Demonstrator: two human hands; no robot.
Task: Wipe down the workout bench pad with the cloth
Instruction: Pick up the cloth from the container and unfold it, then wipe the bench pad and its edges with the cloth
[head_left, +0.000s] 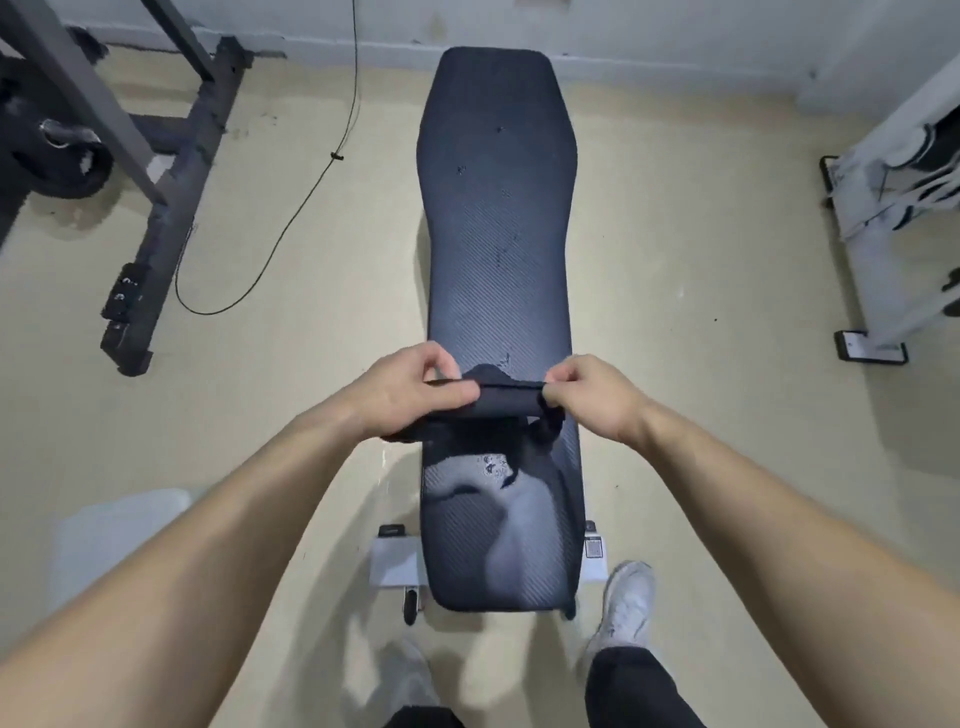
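Together, the left hand (402, 387) and right hand (592, 397) pinch opposite ends of a dark, bunched fabric cloth (485, 402), fingers curled closed on it, stretching it just above the long black textured bench pad (498, 218). Pale smears mark the pad's near end. A black metal rack frame (171, 171) and thin black cable (306, 208) stand well apart, left.

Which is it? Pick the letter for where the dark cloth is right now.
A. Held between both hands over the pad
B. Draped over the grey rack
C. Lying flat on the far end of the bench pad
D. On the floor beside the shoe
A: the left hand and right hand each pinch an end of the dark cloth, stretched between them above the near part of the bench pad.
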